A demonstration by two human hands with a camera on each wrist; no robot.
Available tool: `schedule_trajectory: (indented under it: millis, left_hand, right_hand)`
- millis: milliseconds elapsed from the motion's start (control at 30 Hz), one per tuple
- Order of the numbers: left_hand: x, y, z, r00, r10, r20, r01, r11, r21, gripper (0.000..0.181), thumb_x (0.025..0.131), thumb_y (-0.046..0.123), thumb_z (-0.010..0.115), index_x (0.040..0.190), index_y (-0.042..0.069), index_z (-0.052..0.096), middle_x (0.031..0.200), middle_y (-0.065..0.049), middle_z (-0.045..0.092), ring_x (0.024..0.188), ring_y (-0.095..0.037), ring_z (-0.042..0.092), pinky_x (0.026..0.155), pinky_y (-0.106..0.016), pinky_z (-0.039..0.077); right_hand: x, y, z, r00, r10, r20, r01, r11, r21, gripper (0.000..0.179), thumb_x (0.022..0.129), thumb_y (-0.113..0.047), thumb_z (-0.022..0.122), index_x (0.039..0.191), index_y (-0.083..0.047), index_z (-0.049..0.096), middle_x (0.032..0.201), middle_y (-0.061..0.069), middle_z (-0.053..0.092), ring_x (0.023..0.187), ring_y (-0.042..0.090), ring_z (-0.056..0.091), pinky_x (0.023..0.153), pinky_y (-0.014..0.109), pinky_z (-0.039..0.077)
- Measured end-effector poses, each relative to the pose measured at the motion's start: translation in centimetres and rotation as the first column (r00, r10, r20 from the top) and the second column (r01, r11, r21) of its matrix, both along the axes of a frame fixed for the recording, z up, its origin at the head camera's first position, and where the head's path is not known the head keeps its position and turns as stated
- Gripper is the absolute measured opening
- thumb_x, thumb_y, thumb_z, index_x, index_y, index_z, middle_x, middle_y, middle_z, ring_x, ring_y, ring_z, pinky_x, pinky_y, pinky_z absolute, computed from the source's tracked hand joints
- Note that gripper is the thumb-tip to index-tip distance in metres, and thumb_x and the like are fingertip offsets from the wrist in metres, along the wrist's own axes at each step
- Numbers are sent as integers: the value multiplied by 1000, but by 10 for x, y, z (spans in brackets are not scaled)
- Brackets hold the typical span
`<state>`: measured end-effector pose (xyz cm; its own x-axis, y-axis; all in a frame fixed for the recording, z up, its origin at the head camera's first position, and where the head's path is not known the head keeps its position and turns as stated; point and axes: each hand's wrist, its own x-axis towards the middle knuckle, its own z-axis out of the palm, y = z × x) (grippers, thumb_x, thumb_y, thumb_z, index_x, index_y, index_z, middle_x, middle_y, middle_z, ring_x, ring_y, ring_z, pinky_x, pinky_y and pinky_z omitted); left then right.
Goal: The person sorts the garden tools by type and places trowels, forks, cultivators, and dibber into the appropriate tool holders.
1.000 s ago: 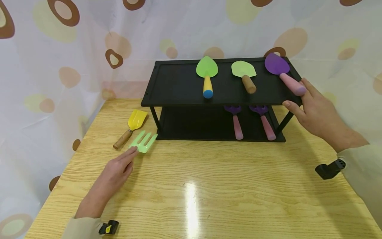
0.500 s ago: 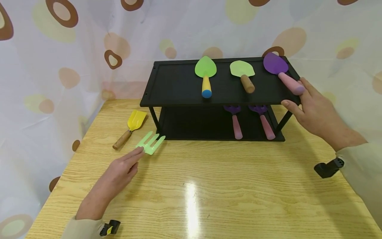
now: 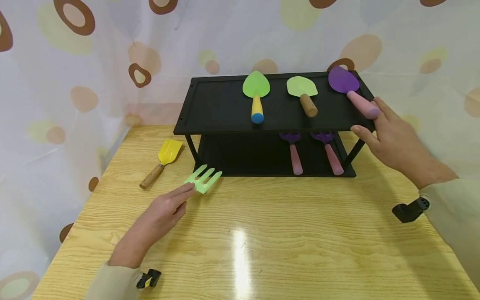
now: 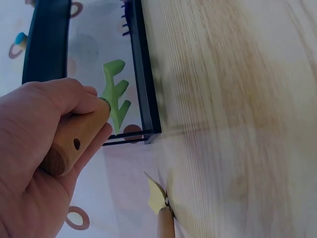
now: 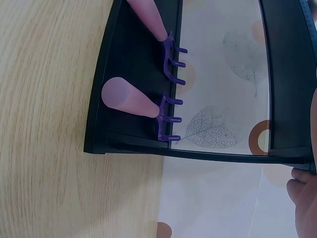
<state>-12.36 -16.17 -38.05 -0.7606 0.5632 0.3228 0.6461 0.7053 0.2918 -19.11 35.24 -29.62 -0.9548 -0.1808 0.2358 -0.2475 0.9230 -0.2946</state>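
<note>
My left hand (image 3: 159,218) grips the wooden handle (image 4: 81,136) of a light green hand fork (image 3: 202,186), its three tines pointing at the front left corner of a black two-tier rack (image 3: 217,106). In the head view the tines overlap the lower shelf's front edge. My right hand (image 3: 399,143) holds the rack's upper shelf at its right front corner, thumb at the front edge and fingers along the side. Beside it lies a purple trowel (image 3: 343,80) with a pink handle. Two purple hand forks with pink handles (image 5: 131,97) rest on the lower shelf's right part.
Further along the top lie a green trowel (image 3: 256,85) with a yellow handle and a pale green one (image 3: 301,86) with a wooden handle. A yellow scoop (image 3: 169,151) lies on the wooden table (image 3: 300,237), left of the rack. A patterned curtain (image 3: 232,33) hangs behind.
My left hand has carried the green hand fork rightward, from near the yellow scoop to the rack's front left corner. My right hand keeps its hold on the rack.
</note>
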Motion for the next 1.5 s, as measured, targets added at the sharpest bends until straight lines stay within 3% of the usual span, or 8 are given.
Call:
schedule_trajectory:
  millis: [267,400,533,800,867,1067,1200,1500]
  left_hand:
    - [-8,11,-2,1000,-15,-12,15,1000,3,37,83,-2,50,118,6,58,124,-8,57,108,-17,58,74,-23,53]
    - [-12,18,0,999,-30,-22,30,1000,5,37,84,-1,50,119,6,58,124,-8,56,109,-17,57,78,-26,53]
    - [-17,26,2,999,-38,-20,38,999,5,37,84,0,51,120,7,57,126,-7,55,111,-17,56,77,-25,53]
    - [-33,47,-1,997,-77,-28,78,996,35,37,84,-3,50,120,3,56,129,-11,52,101,-20,61,67,-21,51]
    - [-36,51,-2,997,-71,-36,72,997,29,37,84,-3,51,121,3,56,130,-11,51,100,-19,62,65,-19,51]
    - [-44,62,-4,996,-60,-60,61,998,10,38,84,-3,53,122,3,55,130,-10,51,112,-19,56,74,-23,53]
    - [-51,70,-5,995,-68,-71,69,998,9,39,84,-4,53,122,3,55,129,-11,52,112,-19,55,75,-23,53]
    - [-64,86,-5,999,-34,-22,34,999,-20,38,86,-1,52,124,4,53,131,-10,50,116,-21,52,80,-27,52]
  right_hand:
    - [-1,-1,0,1000,5,-23,-5,1000,-1,63,93,-44,40,144,-31,7,150,20,4,123,57,22,96,67,20]
    - [0,1,-1,1000,-10,-14,10,1000,17,68,93,-46,38,145,-17,5,150,20,2,124,56,22,99,65,20]
    - [1,2,-2,1000,-12,-24,12,1000,19,69,93,-46,38,145,-15,7,150,20,4,122,57,24,99,64,20]
    - [0,2,-2,1000,-11,-29,12,1000,13,64,93,-45,40,145,-27,6,150,20,5,119,59,26,95,66,22]
    - [0,2,-2,999,-9,-35,9,1000,5,63,92,-45,41,144,-33,7,150,19,5,117,60,28,94,67,24]
    - [0,2,-3,999,-19,-37,19,1000,18,68,92,-46,40,145,-19,7,150,19,6,118,59,28,95,65,23]
    - [0,1,-2,999,-11,-47,12,1000,10,67,92,-45,41,145,-23,7,149,21,7,115,61,29,95,66,23]
    - [0,1,-3,999,-21,-38,21,1000,14,69,92,-46,40,145,-14,9,150,18,5,117,60,28,96,65,23]
